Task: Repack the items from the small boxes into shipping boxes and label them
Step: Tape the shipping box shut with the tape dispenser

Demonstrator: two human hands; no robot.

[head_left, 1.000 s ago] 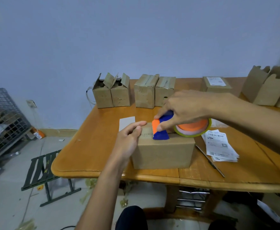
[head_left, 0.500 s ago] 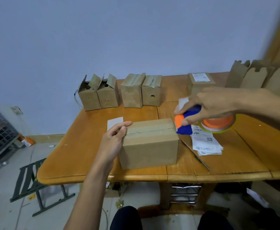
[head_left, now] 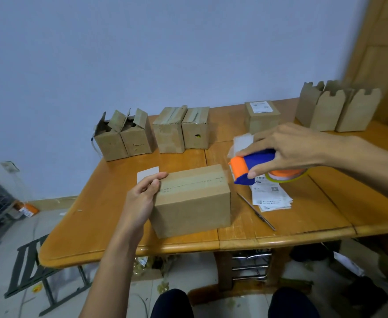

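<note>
The box (head_left: 193, 203) sits near the front of the table (head_left: 101, 214), tape along its top seam. My left hand (head_left: 142, 198) curls over its left edge. My right hand (head_left: 287, 148) grips the dispenser (head_left: 252, 166) just right of the box, above the labels (head_left: 271, 196). Sealing looks finished to me. Next I should park the dispenser and pick one label.

A person's left hand (head_left: 142, 196) grips the left end of a box (head_left: 193, 198), fingers curled over its top edge, forearm reaching up from below. The right hand (head_left: 287, 150), arm stretched in from the right, clutches a tape dispenser (head_left: 252, 166) from above.
</note>
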